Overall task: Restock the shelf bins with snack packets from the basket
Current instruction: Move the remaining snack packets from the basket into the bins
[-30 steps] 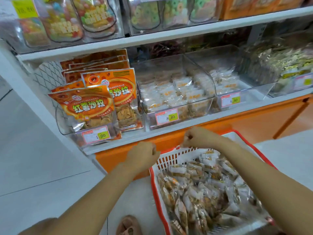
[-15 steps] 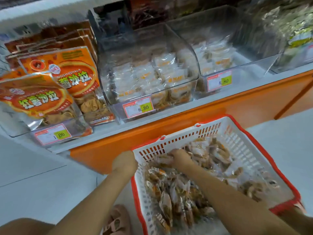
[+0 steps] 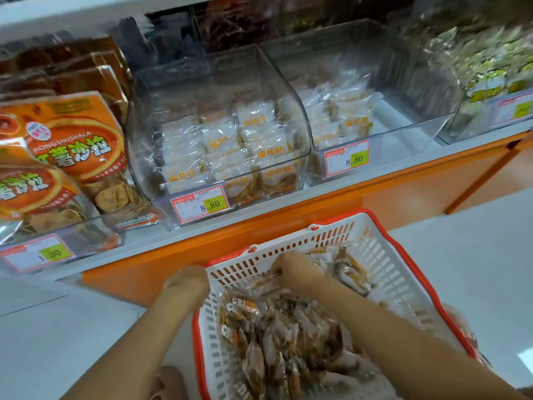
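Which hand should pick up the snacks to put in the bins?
The right hand. It is inside the basket, fingers curled among the snack packets. The left hand sits outside at the basket's corner, seemingly holding it steady.

The right bin has bare floor along its right side, reachable over its low front lip. In the middle bin packets reach halfway up, leaving room on top. The upper shelf overhangs both. The basket is open upward, heaped with snack packets.
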{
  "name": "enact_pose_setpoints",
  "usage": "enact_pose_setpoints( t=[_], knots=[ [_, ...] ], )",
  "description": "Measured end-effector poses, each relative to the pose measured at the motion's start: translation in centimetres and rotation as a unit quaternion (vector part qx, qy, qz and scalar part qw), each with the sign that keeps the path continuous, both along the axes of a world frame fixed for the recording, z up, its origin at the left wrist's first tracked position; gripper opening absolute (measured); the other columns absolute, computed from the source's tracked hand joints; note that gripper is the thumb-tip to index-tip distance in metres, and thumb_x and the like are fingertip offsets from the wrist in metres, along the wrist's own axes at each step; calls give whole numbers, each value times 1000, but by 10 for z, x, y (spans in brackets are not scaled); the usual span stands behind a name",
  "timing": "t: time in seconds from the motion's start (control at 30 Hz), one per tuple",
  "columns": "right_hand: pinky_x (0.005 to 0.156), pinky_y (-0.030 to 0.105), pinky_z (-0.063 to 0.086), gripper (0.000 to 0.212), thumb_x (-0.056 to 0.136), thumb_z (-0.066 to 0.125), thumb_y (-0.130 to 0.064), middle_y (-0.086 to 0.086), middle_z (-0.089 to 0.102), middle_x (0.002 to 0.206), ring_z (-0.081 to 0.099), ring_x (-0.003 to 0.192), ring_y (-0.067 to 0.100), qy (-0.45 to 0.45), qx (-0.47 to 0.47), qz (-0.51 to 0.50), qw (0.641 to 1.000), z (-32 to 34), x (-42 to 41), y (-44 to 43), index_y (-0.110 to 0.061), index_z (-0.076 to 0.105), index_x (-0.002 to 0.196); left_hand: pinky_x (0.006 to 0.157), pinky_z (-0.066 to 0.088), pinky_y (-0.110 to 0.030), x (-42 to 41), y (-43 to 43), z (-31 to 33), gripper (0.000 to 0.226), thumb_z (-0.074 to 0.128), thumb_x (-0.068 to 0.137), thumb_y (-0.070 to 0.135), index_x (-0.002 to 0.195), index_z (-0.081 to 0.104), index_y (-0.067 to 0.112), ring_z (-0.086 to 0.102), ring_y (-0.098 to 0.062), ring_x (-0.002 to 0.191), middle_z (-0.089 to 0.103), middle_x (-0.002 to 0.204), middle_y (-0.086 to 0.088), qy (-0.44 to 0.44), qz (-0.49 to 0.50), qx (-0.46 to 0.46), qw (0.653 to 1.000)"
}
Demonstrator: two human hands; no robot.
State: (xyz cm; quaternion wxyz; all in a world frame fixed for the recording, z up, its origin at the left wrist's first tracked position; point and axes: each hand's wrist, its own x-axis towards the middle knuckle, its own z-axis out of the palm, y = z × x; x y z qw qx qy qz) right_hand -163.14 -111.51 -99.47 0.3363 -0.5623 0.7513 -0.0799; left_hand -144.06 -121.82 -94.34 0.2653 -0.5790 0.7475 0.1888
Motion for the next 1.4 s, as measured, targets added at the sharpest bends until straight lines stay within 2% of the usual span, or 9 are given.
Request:
enact_pose_setpoints(
  t=[0.13,0.33,0.47,0.63,0.73,0.87,1.03,1.2,1.4],
  knots=[
    [92,26,51,19,86,68,-15,-2,66,112,60,101,14,-6,-53,89,995,57,-24,6,-19,75,104,53,52,-23,-24,14,5,24,52,97,27,90,63,6,62,-15,58,64,71,-4,200,150,158,955],
    [71,15,51,7,78,76,-9,-4,68,88,61,75,4,-91,-222,168,956,123,-49,14,-15,77,83,93,52,-46,-52,48,15,83,48,67,82,115,65,16,68,-29,97,72,101,-12,415,254,293,823],
    [74,16,53,8,77,76,0,3,68,94,65,79,5,-135,-262,164,942,133,-70,23,-8,76,81,73,58,-36,-70,62,34,60,39,86,67,115,62,20,70,-22,91,74,97,-6,513,281,317,747],
    [75,14,50,37,80,66,11,-8,67,103,64,92,-1,-100,-254,163,948,151,-103,39,-25,73,82,60,54,-21,-88,75,59,13,63,88,25,95,65,13,67,-5,73,69,85,2,557,197,291,753],
    [83,23,52,43,88,53,11,-12,69,105,65,98,5,-149,-246,108,952,168,-121,47,-29,69,91,70,56,-24,-97,76,76,26,69,82,3,105,65,15,69,-8,85,71,91,6,571,136,303,751],
    [84,31,54,29,87,66,-7,-2,65,112,67,94,24,-259,-217,13,941,188,-133,56,-17,62,114,77,56,-26,-111,92,97,36,78,75,6,109,65,8,67,-8,83,69,83,7,574,87,222,783],
    [65,26,42,46,61,82,-42,9,62,77,55,61,16,-151,-155,84,973,214,-148,64,-19,68,98,72,52,-23,-128,111,130,33,85,67,17,94,66,18,65,-6,75,68,76,11,557,21,94,825],
    [58,29,32,59,62,84,-41,8,51,61,43,60,13,-70,-121,149,979,243,-165,77,7,59,84,64,52,-17,-141,116,158,27,85,66,13,84,66,15,65,-7,69,71,78,-2,647,69,-10,759],
    [60,11,39,32,67,83,-29,2,69,80,56,65,1,-61,-127,160,977,280,-179,75,-17,73,95,78,57,-40,-175,115,190,33,89,60,28,84,70,15,67,-18,74,72,86,-11,614,-9,-64,787]
  ],
)
